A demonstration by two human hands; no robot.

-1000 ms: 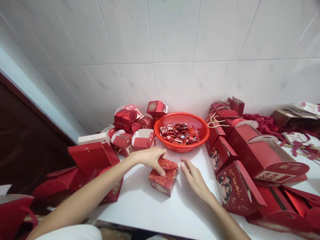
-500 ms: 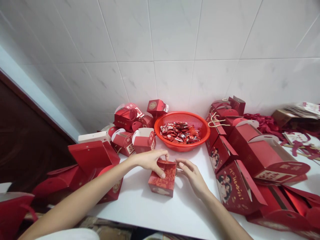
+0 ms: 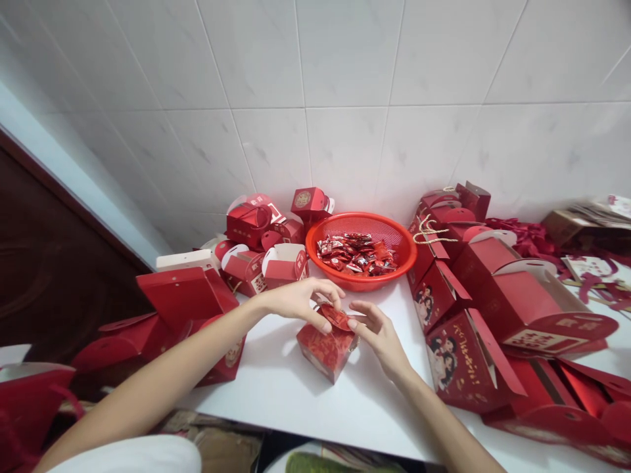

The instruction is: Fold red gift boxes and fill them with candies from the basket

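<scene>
Left hand point(image 3: 298, 301) arches over the patterned box point(image 3: 323, 356) from ten o'clock, gripping its top — right hand point(image 3: 383, 336) at three, fingers half-curled, grip unclear.

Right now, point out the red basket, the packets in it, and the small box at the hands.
Red basket point(image 3: 367, 224): head view, on its inner back wall.
Packets point(image 3: 361, 255): head view, mid-pile.
Small box point(image 3: 322, 349): head view, on its near patterned side.
</scene>
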